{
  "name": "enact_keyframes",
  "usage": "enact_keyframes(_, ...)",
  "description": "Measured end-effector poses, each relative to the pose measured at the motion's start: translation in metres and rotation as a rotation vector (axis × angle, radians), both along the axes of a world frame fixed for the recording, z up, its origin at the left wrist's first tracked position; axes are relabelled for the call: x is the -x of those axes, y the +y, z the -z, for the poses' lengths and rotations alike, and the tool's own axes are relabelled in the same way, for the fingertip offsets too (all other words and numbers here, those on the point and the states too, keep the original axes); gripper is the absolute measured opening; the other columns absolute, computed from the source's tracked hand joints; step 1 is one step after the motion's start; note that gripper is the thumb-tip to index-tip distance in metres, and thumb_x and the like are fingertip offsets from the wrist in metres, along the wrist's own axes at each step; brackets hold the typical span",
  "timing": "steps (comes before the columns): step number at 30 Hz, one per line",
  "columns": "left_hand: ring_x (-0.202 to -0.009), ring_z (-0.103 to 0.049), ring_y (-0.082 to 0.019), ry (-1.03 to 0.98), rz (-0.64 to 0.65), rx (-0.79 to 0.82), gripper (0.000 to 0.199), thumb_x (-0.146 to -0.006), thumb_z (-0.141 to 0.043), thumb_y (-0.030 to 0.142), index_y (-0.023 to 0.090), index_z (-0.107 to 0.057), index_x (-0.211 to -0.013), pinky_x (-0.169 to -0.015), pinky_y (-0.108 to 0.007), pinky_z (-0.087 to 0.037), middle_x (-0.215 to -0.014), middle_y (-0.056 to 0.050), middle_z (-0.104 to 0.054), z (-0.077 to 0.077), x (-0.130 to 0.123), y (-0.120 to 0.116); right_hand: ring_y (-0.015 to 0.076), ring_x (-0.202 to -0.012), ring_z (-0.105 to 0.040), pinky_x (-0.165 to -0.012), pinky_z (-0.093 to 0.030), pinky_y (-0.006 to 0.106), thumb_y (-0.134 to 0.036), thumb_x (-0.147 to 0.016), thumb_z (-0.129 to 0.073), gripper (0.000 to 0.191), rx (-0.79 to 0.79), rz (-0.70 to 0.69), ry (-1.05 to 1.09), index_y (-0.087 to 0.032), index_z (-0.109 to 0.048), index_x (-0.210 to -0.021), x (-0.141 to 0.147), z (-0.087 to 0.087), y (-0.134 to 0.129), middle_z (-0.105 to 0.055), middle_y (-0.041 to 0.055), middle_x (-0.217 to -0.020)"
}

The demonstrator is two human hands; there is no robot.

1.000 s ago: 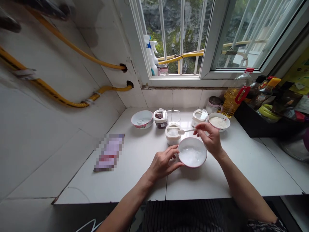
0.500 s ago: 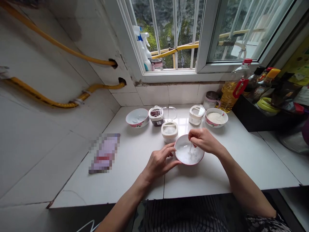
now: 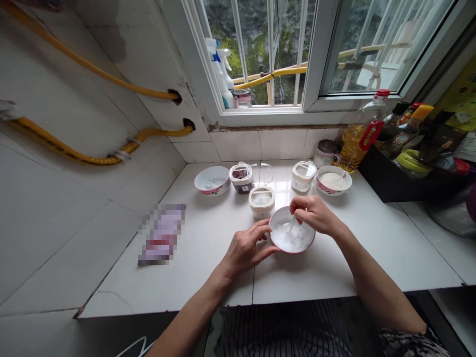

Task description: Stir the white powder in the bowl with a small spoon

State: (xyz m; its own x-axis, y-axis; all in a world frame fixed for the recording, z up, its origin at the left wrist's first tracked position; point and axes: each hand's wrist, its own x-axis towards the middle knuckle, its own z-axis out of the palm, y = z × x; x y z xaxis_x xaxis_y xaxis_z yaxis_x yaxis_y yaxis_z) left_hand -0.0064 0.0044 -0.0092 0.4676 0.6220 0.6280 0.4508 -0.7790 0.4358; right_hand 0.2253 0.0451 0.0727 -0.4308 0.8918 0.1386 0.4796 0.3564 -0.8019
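Head view: left hand [image 3: 245, 250] is clasping a round, white, pink-rimmed bowl [image 3: 278, 224], apparently steadying it while right hand [image 3: 316, 215] is pinching a white, plastic-looking spoon [image 3: 292, 225] inside.

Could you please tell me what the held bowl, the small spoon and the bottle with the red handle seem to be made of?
The bowl has a smooth white inside and pinkish rim: glazed ceramic or melamine, I cannot tell which. The spoon looks like plastic, being pale with no metallic shine. The bottle is probably clear, glossy plastic, since yellow liquid shows through its wall.
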Motion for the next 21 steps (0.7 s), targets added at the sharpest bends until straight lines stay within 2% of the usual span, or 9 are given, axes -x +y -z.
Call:
enact_keyframes(3, -0.06, -0.069, -0.012, -0.005, 0.002, -0.008, 0.032, -0.094, -0.062, 0.047, 0.017, -0.056, -0.104, -0.056, -0.025, -0.059, -0.117, -0.018, -0.07, -0.001, 0.0, 0.0, 0.011, -0.05, -0.05, -0.052, -0.036, 0.022, -0.012, -0.066, -0.046, 0.013, 0.084, -0.03, 0.044, -0.019, -0.057, -0.062, 0.002, 0.003, 0.0, -0.057, -0.0034, -0.05)
enact_keyframes(12, -0.06, -0.068, -0.012, -0.004, 0.001, -0.011, 0.033, -0.095, -0.06, 0.049, 0.017, -0.056, -0.104, -0.056, -0.025, -0.059, -0.118, -0.018, -0.07, -0.002, -0.001, 0.0, 0.0113, -0.044, -0.048, -0.045, -0.032, 0.022, -0.022, -0.06, -0.053, 0.01, 0.328, 0.115, 0.359, -0.017, -0.061, -0.062, -0.008, 0.003, 0.012, -0.057, -0.0009, -0.044)
enact_keyframes(16, -0.059, -0.067, -0.011, -0.007, -0.006, -0.022, 0.034, -0.095, -0.06, 0.049, 0.016, -0.057, -0.103, -0.056, -0.025, -0.059, -0.117, -0.019, -0.071, -0.002, -0.001, 0.0, 0.0109, -0.041, -0.046, -0.044, -0.032, 0.022, -0.022, -0.056, -0.053, 0.009, 0.348, 0.161, 0.396, -0.017, -0.06, -0.059, -0.008, 0.003, 0.016, -0.057, -0.0002, -0.042)
enact_keyframes(21, -0.062, -0.069, -0.012, -0.012, 0.001, -0.012, 0.033, -0.095, -0.06, 0.049, 0.017, -0.056, -0.104, -0.056, -0.025, -0.059, -0.118, -0.019, -0.07, -0.003, -0.002, -0.001, 0.0104, -0.041, -0.045, -0.044, -0.031, 0.022, -0.022, -0.057, -0.051, 0.012, 0.304, 0.197, 0.321, -0.017, -0.062, -0.058, -0.006, 0.007, 0.015, -0.058, -0.0002, -0.041)
